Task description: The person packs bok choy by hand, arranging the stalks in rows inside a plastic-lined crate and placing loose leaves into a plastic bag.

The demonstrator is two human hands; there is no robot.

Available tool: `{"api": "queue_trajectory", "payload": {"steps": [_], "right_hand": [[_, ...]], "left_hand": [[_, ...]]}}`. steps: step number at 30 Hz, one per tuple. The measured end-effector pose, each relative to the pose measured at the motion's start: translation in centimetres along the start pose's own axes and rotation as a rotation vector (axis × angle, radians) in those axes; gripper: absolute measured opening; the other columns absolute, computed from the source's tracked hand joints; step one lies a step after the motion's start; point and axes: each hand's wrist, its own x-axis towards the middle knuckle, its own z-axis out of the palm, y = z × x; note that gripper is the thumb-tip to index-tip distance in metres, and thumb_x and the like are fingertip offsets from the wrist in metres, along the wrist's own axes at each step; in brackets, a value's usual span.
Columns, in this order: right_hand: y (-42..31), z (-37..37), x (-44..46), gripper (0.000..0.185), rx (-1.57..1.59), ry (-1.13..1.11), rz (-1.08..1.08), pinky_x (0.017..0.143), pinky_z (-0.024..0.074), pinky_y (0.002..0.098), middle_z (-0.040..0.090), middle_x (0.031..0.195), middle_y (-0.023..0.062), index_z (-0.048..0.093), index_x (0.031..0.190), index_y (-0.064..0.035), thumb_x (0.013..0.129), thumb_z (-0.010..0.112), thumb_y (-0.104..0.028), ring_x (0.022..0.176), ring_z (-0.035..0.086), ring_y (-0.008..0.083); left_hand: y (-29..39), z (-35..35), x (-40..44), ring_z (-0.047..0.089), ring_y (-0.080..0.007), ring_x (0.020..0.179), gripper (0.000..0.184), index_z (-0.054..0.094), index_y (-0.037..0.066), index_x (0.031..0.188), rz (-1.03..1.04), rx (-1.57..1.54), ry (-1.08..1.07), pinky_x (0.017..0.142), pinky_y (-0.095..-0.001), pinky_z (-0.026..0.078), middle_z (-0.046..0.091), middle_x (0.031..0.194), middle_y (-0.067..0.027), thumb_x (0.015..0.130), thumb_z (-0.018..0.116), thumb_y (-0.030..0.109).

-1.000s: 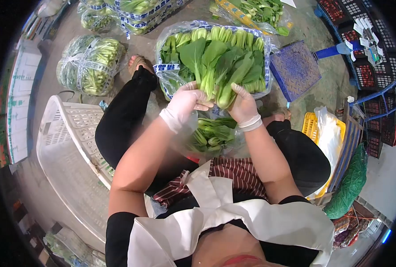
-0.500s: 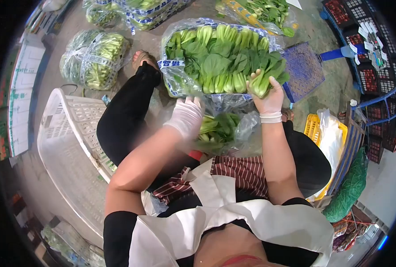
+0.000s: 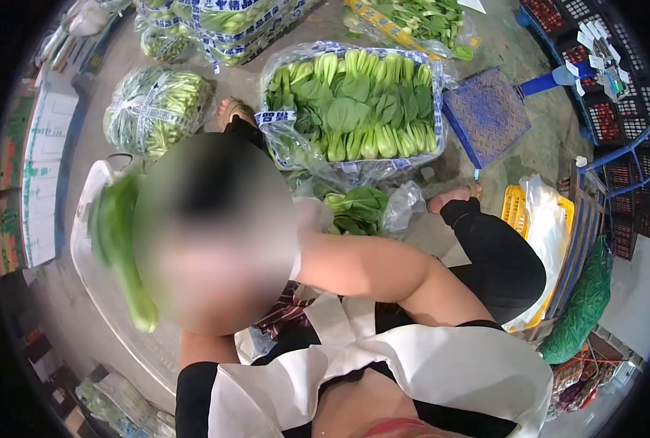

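A round blur covers the area above my lap and hides most of both hands. My right forearm crosses to the left, with its white cuff (image 3: pixel 296 266) at the blur's edge; the fingers are hidden. A pale patch, seemingly part of my left hand (image 3: pixel 310 214), shows at the blur's right edge. A loose leafy green (image 3: pixel 124 255) hangs at the blur's left side, over the white crate (image 3: pixel 95 281); what holds it is hidden. Rows of greens (image 3: pixel 354 109) lie in the plastic-lined package (image 3: pixel 277 117) ahead. More greens (image 3: pixel 358 208) sit nearer my lap.
Wrapped greens (image 3: pixel 153 109) stand at the left and further bundles (image 3: pixel 230 25) behind. A blue platform (image 3: pixel 488 117) is right of the package. At the right are a yellow basket (image 3: pixel 513 208) with plastic bags and green netting (image 3: pixel 580 314). My feet flank the package.
My right hand has left the package's right end, and its arm now crosses leftward. Greens have appeared beside the crate. The blur has covered much of both arms.
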Motion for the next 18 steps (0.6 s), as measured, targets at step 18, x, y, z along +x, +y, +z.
{"api": "queue_trajectory", "payload": {"steps": [18], "right_hand": [[5.0,-27.0,-22.8,0.07,-1.574,0.95,1.025,0.096,0.045,0.0422,0.048,0.131,0.0151,0.047,0.136,-0.0137,0.07,0.068,-0.017,0.116,0.051,0.038]], "left_hand": [[-0.9,-2.8,2.6,0.064,-0.0395,0.086,0.03,0.068,0.001,0.089,-0.074,0.019,-0.168,0.079,-0.0454,0.051,0.066,0.088,-0.024,0.078,0.058,0.027]]}}
